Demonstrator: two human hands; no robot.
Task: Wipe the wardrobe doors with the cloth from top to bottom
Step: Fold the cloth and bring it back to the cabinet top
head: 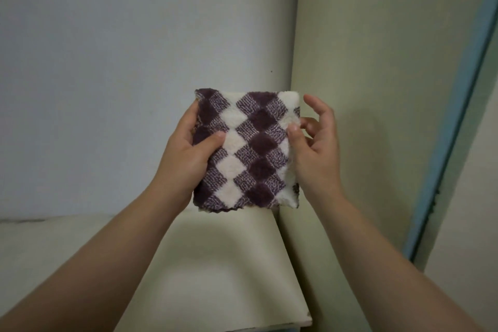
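Observation:
A folded fluffy cloth (250, 153) with a purple and white diamond check is held up in front of me, at the middle of the view. My left hand (186, 153) grips its left edge, thumb across the front and fingers behind. My right hand (315, 148) pinches the right edge between thumb and a finger, the other fingers spread loosely. A tall cream panel (377, 89), possibly the wardrobe's side, rises just right of the cloth. No door face is plainly seen.
A pale grey wall (121, 62) fills the background. Below the cloth lies a cream shelf or cabinet top (215, 264) with its front corner at lower middle. A blue-edged frame (452, 129) runs down the right side.

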